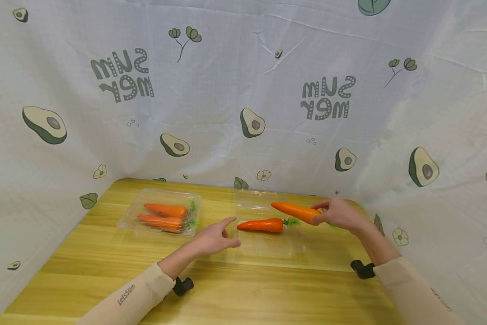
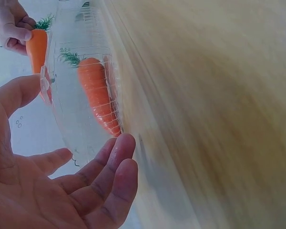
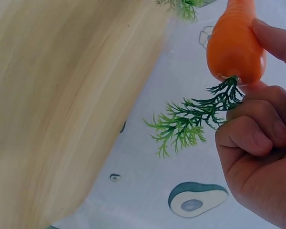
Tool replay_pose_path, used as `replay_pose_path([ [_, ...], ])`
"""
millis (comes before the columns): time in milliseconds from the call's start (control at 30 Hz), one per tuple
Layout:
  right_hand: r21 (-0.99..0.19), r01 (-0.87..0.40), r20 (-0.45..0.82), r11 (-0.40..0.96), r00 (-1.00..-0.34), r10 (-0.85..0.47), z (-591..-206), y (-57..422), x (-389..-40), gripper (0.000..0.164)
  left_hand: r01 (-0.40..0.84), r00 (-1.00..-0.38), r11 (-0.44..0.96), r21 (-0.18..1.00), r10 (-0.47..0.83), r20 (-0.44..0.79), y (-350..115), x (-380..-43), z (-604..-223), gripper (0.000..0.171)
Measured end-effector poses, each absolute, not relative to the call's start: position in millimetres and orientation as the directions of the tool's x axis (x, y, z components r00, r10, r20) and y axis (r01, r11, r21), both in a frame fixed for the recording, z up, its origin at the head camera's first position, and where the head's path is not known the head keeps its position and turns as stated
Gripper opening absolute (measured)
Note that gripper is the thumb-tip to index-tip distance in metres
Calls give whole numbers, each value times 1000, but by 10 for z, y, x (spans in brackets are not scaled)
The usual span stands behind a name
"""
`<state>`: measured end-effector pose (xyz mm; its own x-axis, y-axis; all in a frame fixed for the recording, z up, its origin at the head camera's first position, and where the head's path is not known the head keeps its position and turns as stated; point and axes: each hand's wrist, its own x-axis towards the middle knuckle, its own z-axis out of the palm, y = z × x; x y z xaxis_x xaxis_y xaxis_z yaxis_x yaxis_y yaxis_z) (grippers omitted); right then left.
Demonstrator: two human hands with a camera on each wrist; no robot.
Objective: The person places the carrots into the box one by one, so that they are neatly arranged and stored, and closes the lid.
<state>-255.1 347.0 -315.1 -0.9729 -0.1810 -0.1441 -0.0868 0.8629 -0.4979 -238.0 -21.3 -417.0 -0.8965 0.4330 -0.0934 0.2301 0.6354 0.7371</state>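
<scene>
My right hand point(image 1: 338, 214) pinches an orange carrot point(image 1: 295, 210) near its leafy end, above a clear plastic container point(image 1: 264, 246). The right wrist view shows the thumb and a finger on the thick end of that carrot point(image 3: 236, 47), its green leaves hanging free. A redder carrot point(image 1: 264, 225) lies inside the container, tip to the left and leaves to the right. My left hand point(image 1: 212, 238) is at the container's left side with fingers spread, holding nothing. In the left wrist view, its thumb point(image 2: 26, 90) is close to the container's edge; whether they touch I cannot tell.
To the left, a second clear plastic container point(image 1: 162, 195) has two carrots point(image 1: 164, 221) in it. The wooden table point(image 1: 268, 289) reaches back to a white curtain point(image 1: 211, 90) printed with avocados, which also encloses both sides.
</scene>
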Motion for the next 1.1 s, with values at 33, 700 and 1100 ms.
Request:
replay_pose_path([
  [33, -495, -90, -146, 864, -972, -185, -3148, 3447, -2552, 57, 231, -896, 634, 738, 434, -93, -216, -2379, -4170, 81],
  [700, -449, -219, -132, 866, -943, -307, -3204, 3089, -2644, 46, 231, -893, 629, 742, 440, -96, -227, -2380, -4163, 82],
  [1100, -413, -314, -153, 855, -901, -406, -3252, 2885, -2689, 41, 237, -892, 635, 735, 442, -94, -224, -2395, -4171, 82],
])
